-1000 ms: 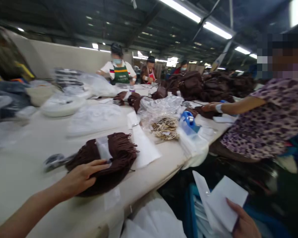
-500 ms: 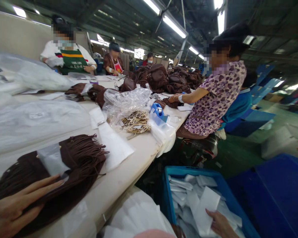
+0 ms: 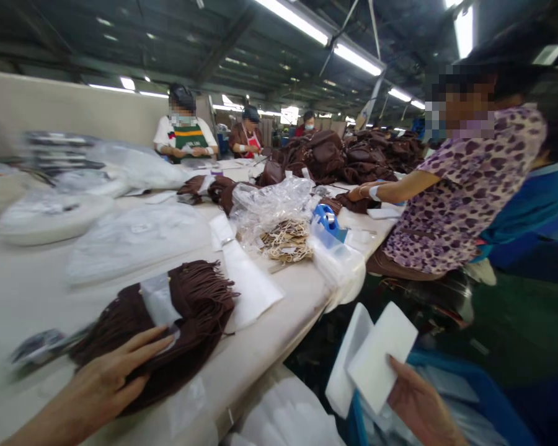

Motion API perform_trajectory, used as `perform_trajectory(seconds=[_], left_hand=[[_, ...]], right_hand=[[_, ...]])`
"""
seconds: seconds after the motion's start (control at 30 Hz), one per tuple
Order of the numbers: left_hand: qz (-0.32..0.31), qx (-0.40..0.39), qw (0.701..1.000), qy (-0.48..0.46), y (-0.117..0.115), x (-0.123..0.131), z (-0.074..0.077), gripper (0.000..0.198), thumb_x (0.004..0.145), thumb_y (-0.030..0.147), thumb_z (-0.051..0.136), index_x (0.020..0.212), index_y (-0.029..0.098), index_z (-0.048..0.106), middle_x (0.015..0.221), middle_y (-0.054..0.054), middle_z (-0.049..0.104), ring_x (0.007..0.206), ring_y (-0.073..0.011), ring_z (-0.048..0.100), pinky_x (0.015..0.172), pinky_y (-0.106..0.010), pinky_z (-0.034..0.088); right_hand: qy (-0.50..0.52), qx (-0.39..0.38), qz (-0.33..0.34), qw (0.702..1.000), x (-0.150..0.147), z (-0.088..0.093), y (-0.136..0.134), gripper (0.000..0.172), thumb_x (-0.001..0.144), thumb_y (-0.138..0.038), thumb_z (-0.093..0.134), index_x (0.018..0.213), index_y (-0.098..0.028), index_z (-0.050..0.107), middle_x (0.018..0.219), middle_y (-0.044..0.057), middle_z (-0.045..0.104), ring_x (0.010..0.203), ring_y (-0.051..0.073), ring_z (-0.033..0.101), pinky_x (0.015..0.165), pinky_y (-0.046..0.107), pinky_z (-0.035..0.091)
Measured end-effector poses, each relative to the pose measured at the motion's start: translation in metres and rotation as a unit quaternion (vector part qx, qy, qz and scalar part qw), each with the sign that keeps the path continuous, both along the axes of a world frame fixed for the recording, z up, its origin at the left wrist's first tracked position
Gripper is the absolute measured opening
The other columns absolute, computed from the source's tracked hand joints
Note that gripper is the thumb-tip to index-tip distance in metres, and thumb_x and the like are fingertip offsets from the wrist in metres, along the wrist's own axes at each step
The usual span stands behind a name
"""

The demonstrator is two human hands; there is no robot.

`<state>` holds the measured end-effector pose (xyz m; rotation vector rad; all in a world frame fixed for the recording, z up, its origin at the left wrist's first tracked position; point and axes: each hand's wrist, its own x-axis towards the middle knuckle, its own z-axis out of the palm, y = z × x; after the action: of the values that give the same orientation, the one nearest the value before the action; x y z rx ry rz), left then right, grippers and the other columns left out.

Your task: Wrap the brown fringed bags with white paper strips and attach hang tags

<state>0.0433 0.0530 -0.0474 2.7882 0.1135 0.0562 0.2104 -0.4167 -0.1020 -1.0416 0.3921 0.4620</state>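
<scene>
Left hand [image 3: 114, 375] rests unclenched on bag [image 3: 118, 319], likely steadying it; right hand [image 3: 418, 399] clamps front sheet [image 3: 382, 354] by bin [image 3: 495, 402]; rear sheet's [image 3: 348, 358] hold unclear.

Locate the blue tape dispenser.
The blue tape dispenser is right of centre in the head view, just right of the crumpled clear plastic and pale strings.

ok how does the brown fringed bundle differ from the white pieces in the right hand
The brown bundle is bulky and fringed; the white pieces are flat and unfringed. The bundle has a pale band across it; the white pieces show none. The bundle lies on the table under the left hand, while the white pieces are held up in the right hand. Both are touched by a hand.
</scene>
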Motion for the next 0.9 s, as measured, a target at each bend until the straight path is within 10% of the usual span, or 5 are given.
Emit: perform_trajectory(seconds=[0.2, 0.43, 0.57, 0.73, 0.9], left_hand=[[0.079, 0.012, 0.992, 0.102, -0.041, 0.003, 0.044, 0.054, 0.08, 0.049, 0.048, 0.127, 0.023, 0.05, 0.141, -0.005, 0.039, 0.122, -0.0251, 0.046, 0.104, -0.036, 0.035], [0.069, -0.142, 0.987, 0.038, -0.051, 0.001, 0.056, 0.056, 0.085, 0.051, 0.042, 0.132, 0.021, 0.041, 0.139, -0.007, 0.041, 0.125, -0.0235, 0.041, 0.105, -0.036, 0.031], [0.094, -0.19, 0.977, 0.005, -0.052, 0.002, 0.052, 0.048, 0.086, 0.053, 0.038, 0.114, 0.019, 0.057, 0.121, -0.007, 0.059, 0.108, -0.0247, 0.054, 0.094, -0.034, 0.04], [0.133, -0.22, 0.966, 0.003, -0.052, 0.001, 0.049, 0.063, 0.093, 0.053, 0.015, 0.094, 0.013, 0.063, 0.097, -0.006, 0.067, 0.09, -0.022, 0.06, 0.08, -0.028, 0.046], [0.141, -0.187, 0.972, -0.004, -0.055, 0.001, 0.046, 0.056, 0.094, 0.048, 0.015, 0.103, 0.017, 0.06, 0.103, -0.006, 0.065, 0.096, -0.0238, 0.058, 0.086, -0.031, 0.044]], right_hand=[[-0.2, 0.042, 0.34, 0.918, -0.012, 0.081, 0.137, 0.032, 0.073, -0.038, 0.069, 0.095, -0.016, 0.068, 0.081, 0.005, 0.071, 0.073, 0.019, 0.064, 0.071, 0.03, 0.05], [-0.316, 0.056, 0.564, 0.761, -0.023, 0.106, 0.24, 0.041, 0.074, -0.047, 0.063, 0.1, -0.016, 0.063, 0.088, 0.004, 0.066, 0.075, 0.018, 0.059, 0.066, 0.027, 0.045], [-0.297, 0.039, 0.631, 0.716, -0.025, 0.113, 0.266, 0.04, 0.069, -0.048, 0.067, 0.089, -0.014, 0.065, 0.078, 0.002, 0.064, 0.063, 0.012, 0.053, 0.058, 0.021, 0.039], [-0.238, 0.072, 0.633, 0.733, -0.027, 0.106, 0.265, 0.039, 0.072, -0.045, 0.065, 0.095, -0.015, 0.067, 0.077, 0.002, 0.065, 0.068, 0.013, 0.057, 0.062, 0.021, 0.041], [-0.225, 0.15, 0.64, 0.719, -0.036, 0.09, 0.234, 0.084, 0.049, -0.04, 0.081, 0.125, -0.019, 0.053, 0.112, 0.006, 0.062, 0.107, 0.027, 0.053, 0.09, 0.034, 0.041]])
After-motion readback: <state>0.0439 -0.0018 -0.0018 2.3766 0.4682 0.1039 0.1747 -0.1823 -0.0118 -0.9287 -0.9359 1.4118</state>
